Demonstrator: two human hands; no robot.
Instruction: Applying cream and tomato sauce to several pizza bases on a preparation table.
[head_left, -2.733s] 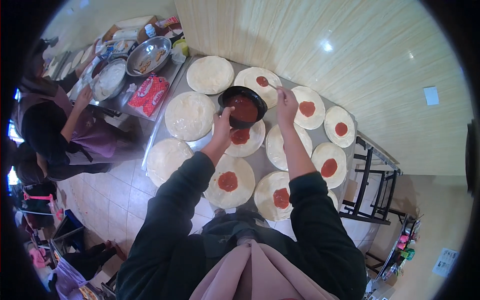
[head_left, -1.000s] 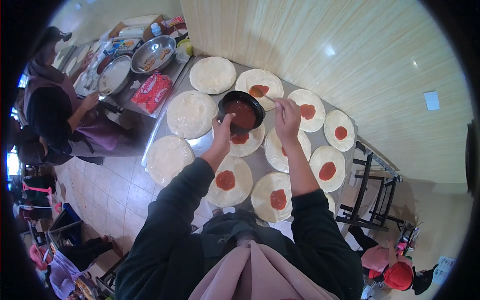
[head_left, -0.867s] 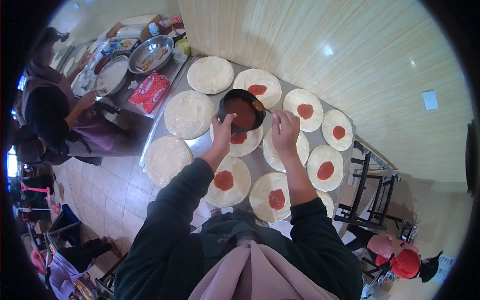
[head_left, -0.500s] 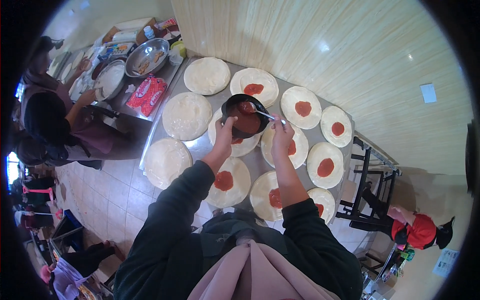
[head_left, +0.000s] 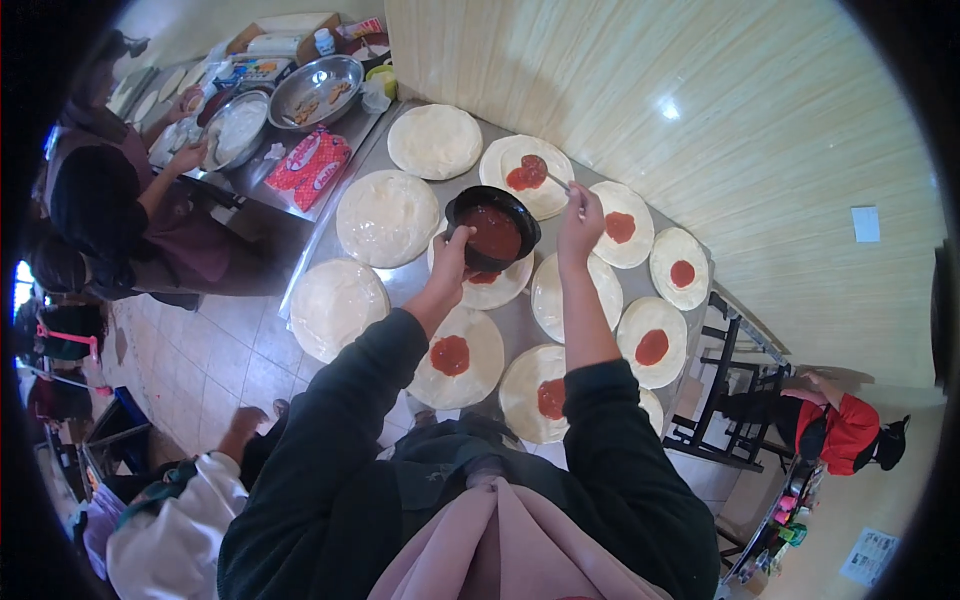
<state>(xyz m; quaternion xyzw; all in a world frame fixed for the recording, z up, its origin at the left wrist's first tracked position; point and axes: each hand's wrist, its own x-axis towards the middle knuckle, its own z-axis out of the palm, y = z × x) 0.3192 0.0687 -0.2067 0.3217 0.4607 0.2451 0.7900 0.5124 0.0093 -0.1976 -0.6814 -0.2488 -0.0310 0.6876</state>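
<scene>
I see a brushed metal table [head_left: 520, 325], matt pale dough rounds [head_left: 387, 217], glossy wet red sauce in a shiny black bowl [head_left: 492, 228] (plastic, perhaps), and a glossy wood-plank wall [head_left: 700, 110].

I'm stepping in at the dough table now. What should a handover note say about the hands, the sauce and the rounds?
Left hand: holds the black sauce bowl by its rim, above the steel table.
Right hand: grips a spoon, tip at the red dollop on a far dough round.
Done: that round plus the sauced rounds to the right and near the body each carry a red dollop.
Left: three bare rounds on the left side, plus one below the right hand, with no sauce visible. No dollop is spread yet.
</scene>
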